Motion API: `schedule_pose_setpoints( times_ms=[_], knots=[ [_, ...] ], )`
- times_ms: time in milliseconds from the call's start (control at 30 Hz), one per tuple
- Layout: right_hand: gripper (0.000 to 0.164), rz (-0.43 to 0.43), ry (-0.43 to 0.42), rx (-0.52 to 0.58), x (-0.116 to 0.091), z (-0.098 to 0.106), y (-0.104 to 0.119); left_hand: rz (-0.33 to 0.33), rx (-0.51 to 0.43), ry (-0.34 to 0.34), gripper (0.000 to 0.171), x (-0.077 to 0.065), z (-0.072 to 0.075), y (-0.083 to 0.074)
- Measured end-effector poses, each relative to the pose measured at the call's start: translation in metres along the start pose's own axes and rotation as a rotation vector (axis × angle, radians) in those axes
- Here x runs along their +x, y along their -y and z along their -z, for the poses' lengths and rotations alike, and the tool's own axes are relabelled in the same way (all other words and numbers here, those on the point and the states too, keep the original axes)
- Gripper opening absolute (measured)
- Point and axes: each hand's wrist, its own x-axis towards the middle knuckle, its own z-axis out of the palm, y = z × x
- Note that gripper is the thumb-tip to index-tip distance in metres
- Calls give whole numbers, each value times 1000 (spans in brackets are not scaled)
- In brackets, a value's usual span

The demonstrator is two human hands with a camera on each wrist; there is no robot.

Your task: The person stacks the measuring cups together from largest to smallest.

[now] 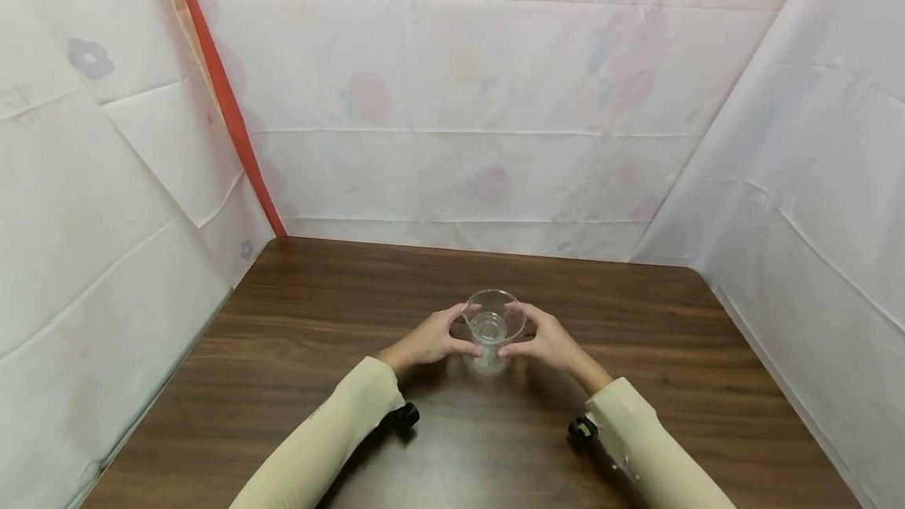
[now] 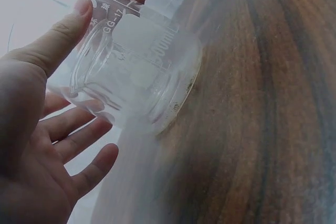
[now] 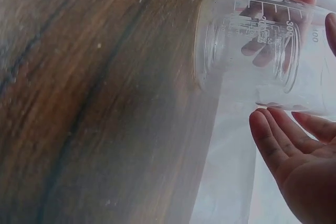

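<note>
A large clear glass beaker (image 1: 488, 366) with white markings stands upright at the middle of the table, its base right at the wood. Nested inside it is a smaller glass beaker (image 3: 252, 51), its rim showing below the large one's rim. My left hand (image 1: 436, 338) grips the large beaker's left side, thumb in front and fingers behind. From the right, my right hand (image 1: 553, 342) holds the same beaker in a matching way. In the left wrist view the left thumb (image 2: 60, 38) lies along the glass near the printed scale, with the lower fingers spread.
The brown wood-grain table (image 1: 339, 289) reaches back to a pale, flower-printed curtain (image 1: 459, 100). Similar sheets hang at left and right, and a red strip (image 1: 226, 97) runs down the left corner. Small black devices (image 1: 406, 415) sit at both sleeve cuffs.
</note>
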Motion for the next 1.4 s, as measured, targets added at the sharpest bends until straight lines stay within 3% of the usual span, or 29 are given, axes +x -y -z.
schedule_pose_setpoints(
  times_ms=[200, 267, 400, 500, 833, 967, 1167, 1400],
  knots=[
    [78, 5, 27, 4, 2, 0, 2, 27, -19, 12, 79, 0, 0, 1],
    [78, 16, 22, -6, 3, -1, -2, 41, -30, 23, 76, -3, 3, -8],
    [76, 33, 7, -21, 2, -3, -7, 58, -9, 36, 79, -5, 2, -9],
    [76, 39, 13, -20, 0, -5, -8, 60, 19, 40, 84, -4, -1, -1],
    [77, 34, 35, 19, -2, -13, -9, 61, 35, 35, 83, -12, -3, 3],
    [78, 25, 47, 55, -2, -16, -18, 57, 30, 43, 84, -14, -5, 4],
    [77, 28, -8, 47, 6, -18, -40, 39, 50, 21, 81, -9, -3, 2],
    [79, 27, -10, 24, 4, -15, -43, 50, 52, 25, 82, -8, -5, 1]
  ],
)
